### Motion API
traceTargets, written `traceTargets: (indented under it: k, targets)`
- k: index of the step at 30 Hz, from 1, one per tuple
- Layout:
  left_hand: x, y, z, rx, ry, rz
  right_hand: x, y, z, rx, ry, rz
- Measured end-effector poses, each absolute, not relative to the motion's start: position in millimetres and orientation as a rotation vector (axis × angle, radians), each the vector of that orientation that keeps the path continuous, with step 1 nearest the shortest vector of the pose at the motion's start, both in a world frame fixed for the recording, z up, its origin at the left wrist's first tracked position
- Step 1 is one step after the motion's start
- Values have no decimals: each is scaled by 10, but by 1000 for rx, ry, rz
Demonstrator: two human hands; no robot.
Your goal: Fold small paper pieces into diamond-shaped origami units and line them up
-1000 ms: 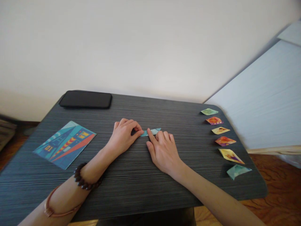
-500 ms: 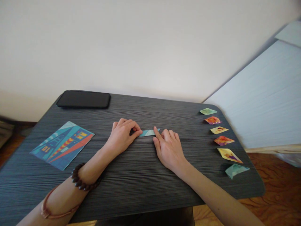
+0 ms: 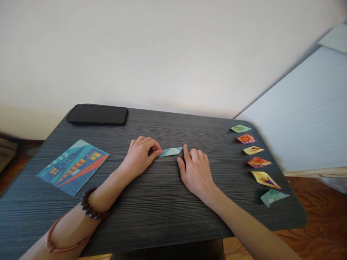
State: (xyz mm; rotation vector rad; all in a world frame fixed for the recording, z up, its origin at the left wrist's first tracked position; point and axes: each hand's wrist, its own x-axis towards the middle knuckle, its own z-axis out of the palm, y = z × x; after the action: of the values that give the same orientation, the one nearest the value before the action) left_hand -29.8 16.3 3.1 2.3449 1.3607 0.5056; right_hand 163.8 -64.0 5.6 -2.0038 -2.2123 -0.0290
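Folded paper strip [image 3: 170, 151], teal, lies flat mid-bench [image 3: 162, 209]. Left hand [image 3: 141, 155] pinches its left tip, fingers closed on it. Right hand [image 3: 196, 169] presses its right end with index fingertip, other fingers loosely curled, gripping nothing. Crease looks sharp, though too small to be sure. For a clean fold: keep left end pinned, slide fingertip along edge. Six folded pieces [image 3: 257, 162] along right edge, printed sheet [image 3: 73, 167] left, phone [image 3: 97, 115] far left.

Forearms [image 3: 252, 231] — cut off below.
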Motion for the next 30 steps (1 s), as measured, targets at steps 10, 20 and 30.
traceTargets:
  k: [10,20,30]
  targets:
    - [-264,135,12,2367,1350,527,1467,-672,101,-1859,-2343,51]
    - [-288,162,34,2327,1362,520,1550,-678,87,-1973,-2251,29]
    - [-316,179,29,2342,1325,536,1593,-657,60,-2032,-2189,-18]
